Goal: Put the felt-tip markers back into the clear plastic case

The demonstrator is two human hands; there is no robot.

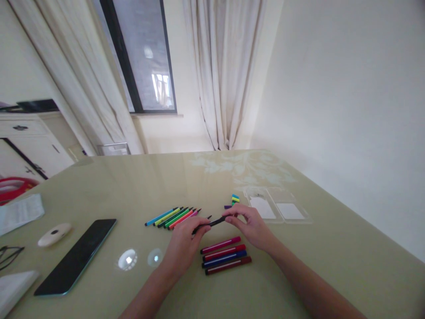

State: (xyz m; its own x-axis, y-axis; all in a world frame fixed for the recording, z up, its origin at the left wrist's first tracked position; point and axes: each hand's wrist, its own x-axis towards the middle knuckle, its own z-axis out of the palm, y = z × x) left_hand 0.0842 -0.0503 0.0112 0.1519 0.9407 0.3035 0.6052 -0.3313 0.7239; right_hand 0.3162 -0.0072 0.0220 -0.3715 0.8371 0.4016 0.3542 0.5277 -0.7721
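A black marker [217,221] is held crosswise between my two hands above the table. The fingers of my left hand [184,243] are closed round its left part, while my right hand [252,225] pinches the right end. Whether that end is a cap or the tip, I cannot tell. Just beyond my left hand lies a row of several uncapped markers [175,218], their dark tips pointing away to the right. Loose coloured caps [235,199] sit behind my right fingers, partly hidden. Nearer me are capped markers: pink [221,245], red [224,253], blue [224,259] and dark red [228,266].
An open clear plastic case [280,208] lies beyond my right hand. To the left are a dark tablet [78,254], a white oval object [55,235], glasses [11,256] and papers [21,212]. A wall [358,110] runs along the table's right side.
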